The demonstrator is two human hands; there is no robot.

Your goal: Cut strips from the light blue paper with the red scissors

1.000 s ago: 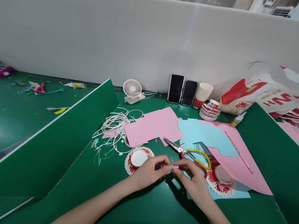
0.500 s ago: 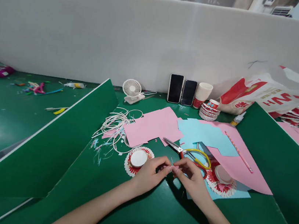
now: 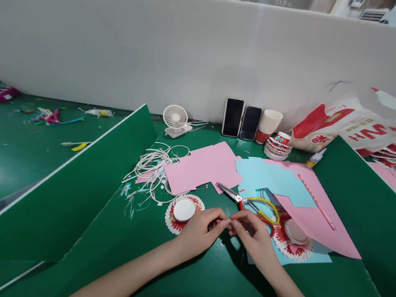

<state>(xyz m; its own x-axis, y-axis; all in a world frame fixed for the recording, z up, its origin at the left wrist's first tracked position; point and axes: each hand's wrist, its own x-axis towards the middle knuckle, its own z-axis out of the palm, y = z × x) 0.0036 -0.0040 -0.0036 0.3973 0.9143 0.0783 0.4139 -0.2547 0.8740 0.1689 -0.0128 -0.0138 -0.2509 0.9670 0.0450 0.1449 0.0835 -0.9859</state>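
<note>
- Fingertips of left hand (image 3: 201,230) and right hand (image 3: 254,235) pressed together at the middle of the near table, pinching a tiny pink paper scrap (image 3: 227,222) between them; scrap barely visible, shape impossible to tell.
- Both hands raised just above the green table (image 3: 200,286), forearms entering from the near edge.
- Just left of the left hand: a cut paper cup (image 3: 184,210) flattened into a rosette, white base up, red-and-white strips fanned out around it.
- Just beyond the right hand: scissors (image 3: 249,202) with yellow and red handles, lying unused, blades pointing left.
- Right of the right hand: a second flattened cup rosette (image 3: 294,238), partly under pink paper.
- Farther off: pink sheet (image 3: 203,166) with notches cut from it, light blue sheet (image 3: 271,178) beside it, larger pink sheet (image 3: 316,219) to the right.
- Far left of the papers: a heap of white trimmed cup rims (image 3: 151,164) and slivers.
- Against the far wall: small white fan (image 3: 175,118), two phones (image 3: 242,119), a stack of uncut cups (image 3: 269,124), glue bottle (image 3: 315,157).
- Judged progress: midway — two cups already cut and spread, paper partly cut, small pink piece in hand not yet attached, more cups untouched.
</note>
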